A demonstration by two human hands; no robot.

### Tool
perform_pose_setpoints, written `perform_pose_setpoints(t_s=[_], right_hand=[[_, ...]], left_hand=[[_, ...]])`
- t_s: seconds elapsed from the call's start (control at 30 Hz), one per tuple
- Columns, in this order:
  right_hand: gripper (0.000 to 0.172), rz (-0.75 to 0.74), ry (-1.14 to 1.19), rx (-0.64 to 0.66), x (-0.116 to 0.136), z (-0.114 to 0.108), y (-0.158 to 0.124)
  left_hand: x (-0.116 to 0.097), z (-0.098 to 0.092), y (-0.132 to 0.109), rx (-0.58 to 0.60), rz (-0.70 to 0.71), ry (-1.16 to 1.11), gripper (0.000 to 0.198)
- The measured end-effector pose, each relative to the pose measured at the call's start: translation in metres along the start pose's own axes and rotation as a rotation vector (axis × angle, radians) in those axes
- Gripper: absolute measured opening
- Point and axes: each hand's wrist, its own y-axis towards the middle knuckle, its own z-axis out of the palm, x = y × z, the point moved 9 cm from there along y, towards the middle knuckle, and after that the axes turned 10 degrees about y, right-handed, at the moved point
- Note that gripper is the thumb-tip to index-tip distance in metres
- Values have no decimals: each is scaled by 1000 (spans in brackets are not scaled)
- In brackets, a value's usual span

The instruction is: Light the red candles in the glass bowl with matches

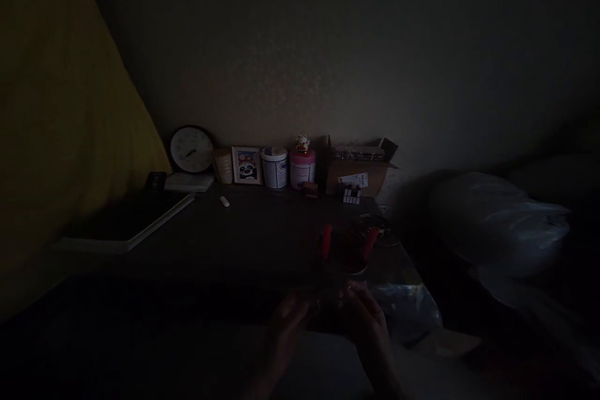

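The scene is very dark. My left hand (pixel 287 317) and my right hand (pixel 368 314) are held up close together at the desk's front edge. The fingers of both are bent as in a pinch, facing each other. Something thin or see-through may span the gap between them, too dim to name. Just beyond my right hand, two red handle-like pieces (pixel 327 242) stand up on the desk beside a dark, round-edged object. Behind these lies a round, shiny dish-like thing (pixel 379 229). To the right of my right hand spreads a crumpled clear plastic bag (pixel 407 305).
Along the wall stand a round clock (pixel 191 149), a framed panda picture (pixel 247 166), a white tub (pixel 275 169), a pink-lidded tub (pixel 302 170) bearing a cat figurine (pixel 302 144), and an open cardboard box (pixel 359 175). A large plastic bag (pixel 497 222) bulges at right; yellow cloth (pixel 70 94) hangs left.
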Motion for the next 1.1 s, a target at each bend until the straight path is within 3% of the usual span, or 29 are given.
perform_pose_setpoints(t_s=[0.27, 0.4, 0.53, 0.8, 0.97, 1.1], right_hand=[[22, -95, -153, -15, 15, 3, -9], [21, -281, -332, -70, 24, -3, -14], [19, -396, -467, -39, 24, 1, -16], [25, -110, -202, 33, 13, 11, -13], [19, -338, -411, -76, 24, -2, -15], [17, -512, -649, -28, 24, 3, -19]], left_hand=[[9, -10, -1, -69, -48, -25, 27], [12, -16, -6, -129, -87, 24, 26], [5, -12, -10, -130, -101, 84, 27], [-1, -4, -4, -85, -40, 10, 28], [-1, -7, -7, -136, -67, 112, 28], [-7, -7, -8, -168, -48, 170, 28]])
